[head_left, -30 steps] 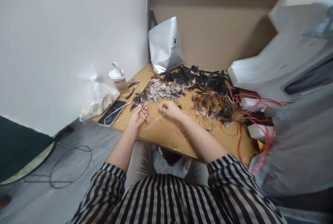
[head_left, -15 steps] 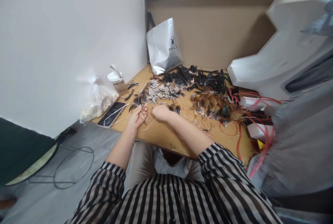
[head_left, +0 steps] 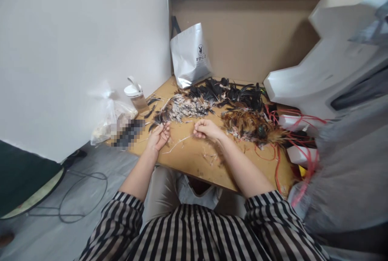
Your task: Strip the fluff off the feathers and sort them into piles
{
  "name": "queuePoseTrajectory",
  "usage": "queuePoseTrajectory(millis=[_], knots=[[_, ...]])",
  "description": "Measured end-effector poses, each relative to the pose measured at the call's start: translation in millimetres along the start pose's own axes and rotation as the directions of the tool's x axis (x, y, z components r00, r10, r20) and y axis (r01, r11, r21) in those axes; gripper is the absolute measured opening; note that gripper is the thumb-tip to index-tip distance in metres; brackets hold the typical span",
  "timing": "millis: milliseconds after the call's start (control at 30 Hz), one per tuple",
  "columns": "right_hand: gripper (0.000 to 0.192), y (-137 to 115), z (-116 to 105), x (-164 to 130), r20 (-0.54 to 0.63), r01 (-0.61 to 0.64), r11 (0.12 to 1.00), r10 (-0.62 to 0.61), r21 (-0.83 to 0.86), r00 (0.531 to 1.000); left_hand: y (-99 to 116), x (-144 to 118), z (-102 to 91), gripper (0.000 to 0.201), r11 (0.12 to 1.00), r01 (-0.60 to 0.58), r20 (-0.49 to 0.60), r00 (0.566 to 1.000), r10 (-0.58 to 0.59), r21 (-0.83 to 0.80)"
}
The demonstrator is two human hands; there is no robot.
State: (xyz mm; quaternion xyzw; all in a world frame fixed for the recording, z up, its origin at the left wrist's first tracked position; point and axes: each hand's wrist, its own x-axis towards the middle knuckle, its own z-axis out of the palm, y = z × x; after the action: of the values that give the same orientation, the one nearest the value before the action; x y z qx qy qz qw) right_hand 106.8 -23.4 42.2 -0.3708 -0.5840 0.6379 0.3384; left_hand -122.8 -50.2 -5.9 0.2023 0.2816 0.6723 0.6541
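Note:
My left hand [head_left: 160,136] is closed at the table's left part, thumb and fingertips pinched together. Dark feathers lie right behind those fingertips, and I cannot make out what is in the pinch. My right hand [head_left: 207,129] pinches one end of a thin white string [head_left: 180,140], whose other end trails over the tabletop towards my left wrist. Beyond the hands spreads a pile of grey-white feathers [head_left: 188,106]. Black feathers [head_left: 247,94] lie behind it, and a brown feather heap [head_left: 251,123] sits to the right of my right hand.
A silver bag [head_left: 189,57] stands against the back panel. On the left are a lidded cup [head_left: 138,98], a clear plastic bag [head_left: 113,117] and a blurred-out dark object [head_left: 129,133]. Red strings [head_left: 279,164] and white blocks [head_left: 301,154] crowd the table's right side.
My right hand has moved right, away from my left hand, drawing the white string with it. My left hand stays nearly in place.

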Motion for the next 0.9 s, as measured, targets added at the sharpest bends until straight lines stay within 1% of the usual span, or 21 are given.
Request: queuePoseTrajectory(millis=[67, 167, 267, 367, 400, 467, 533, 633, 767, 900], knots=[[0.019, 3.5, -7.0, -5.8, -0.047, -0.007, 0.995, 0.012, 0.1, 0.999, 2.3, -4.1, 6.2, 0.004, 1.0, -0.019, 0.013, 1.0, 0.019, 0.023], [0.019, 14.0, -16.0, -9.3, -0.116, 0.002, 0.991, 0.013, 0.134, 0.993, 4.8, -13.4, 23.6, 0.006, 0.992, -0.026, 0.076, 0.997, 0.016, 0.124], [0.016, 24.3, -20.8, -9.9, -0.16, 0.005, 0.996, 0.01, 0.094, 0.987, 2.2, -23.7, 50.2, 0.006, 0.969, -0.011, 0.169, 0.985, -0.032, 0.246], [0.015, 27.0, -21.4, -12.0, -0.17, 0.01, 1.0, -0.006, 0.023, 0.985, -5.9, -29.6, 77.6, 0.008, 0.945, 0.003, 0.259, 0.961, -0.093, 0.328], [0.016, 25.9, -21.1, -13.4, -0.169, 0.024, 1.0, -0.023, 0.001, 0.985, -9.2, -29.7, 85.0, 0.009, 0.937, 0.017, 0.277, 0.953, -0.121, 0.349], [0.016, 21.7, -20.7, -16.6, -0.16, 0.074, 0.997, -0.076, -0.022, 0.984, -16.1, -27.1, 95.0, 0.01, 0.915, 0.048, 0.271, 0.948, -0.169, 0.401], [0.017, 16.6, -20.5, -19.6, -0.149, 0.132, 0.991, -0.134, -0.021, 0.98, -22.3, -22.0, 98.4, 0.009, 0.909, 0.071, 0.235, 0.955, -0.18, 0.41], [0.02, 10.4, -20.5, -22.6, -0.127, 0.196, 0.981, -0.193, 0.008, 0.973, -29.1, -14.5, 94.3, 0.008, 0.902, 0.148, 0.203, 0.947, -0.247, 0.406], [0.022, 6.7, -20.6, -24.4, -0.121, 0.247, 0.966, -0.237, 0.08, 0.964, -33.4, -10.3, 84.9, 0.006, 0.866, 0.303, 0.164, 0.905, -0.392, 0.398], [0.021, 4.7, -21.8, -25.2, -0.136, 0.269, 0.956, -0.253, 0.116, 0.958, -33.8, -9.4, 80.7, 0.006, 0.843, 0.411, 0.124, 0.871, -0.475, 0.346]])
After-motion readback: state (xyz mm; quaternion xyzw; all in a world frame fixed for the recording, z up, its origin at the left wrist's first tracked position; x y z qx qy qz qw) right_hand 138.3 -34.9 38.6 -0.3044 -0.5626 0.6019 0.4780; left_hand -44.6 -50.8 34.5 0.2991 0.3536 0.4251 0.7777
